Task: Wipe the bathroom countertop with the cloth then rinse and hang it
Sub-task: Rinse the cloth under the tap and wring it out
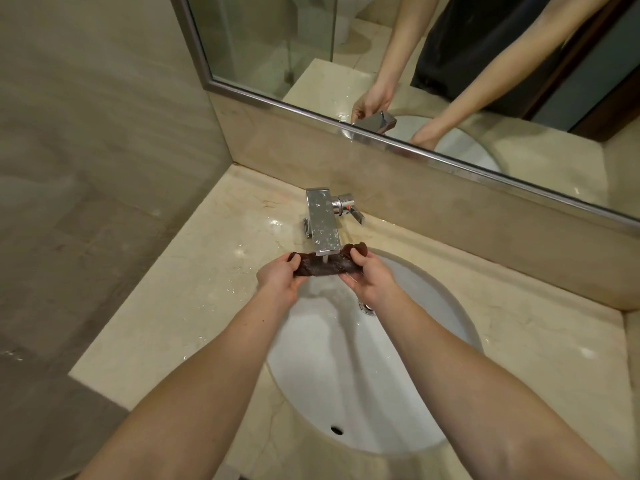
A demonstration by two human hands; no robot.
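The dark brown cloth [323, 266] was stretched flat directly under the spout of the square chrome faucet [323, 223]. A thin stream of water [325, 258] fell from the spout onto the middle of the cloth. The left hand [280, 277] pinched the cloth's end just left of the spout, thumb on top and fingers curled beneath. The right hand [369, 275] pinched the other end just right of the spout in the same way, and a loose corner of cloth stood up behind its thumb. The 2 hands held the cloth taut between them, above the back rim of the white oval basin [363, 375].

In front of the faucet, water ran down the basin wall toward the metal drain [366, 307]. An overflow hole [336, 430] sat at the basin's near side, well away from the faucet. The faucet's lever handle [353, 211] stuck out on its right side and carried a small red mark. The beige marble countertop [194, 271] glistened with droplets and wet streaks left of the faucet. Behind the faucet, a metal-framed mirror [277, 46] reflected the faucet, both forearms and a dark garment.
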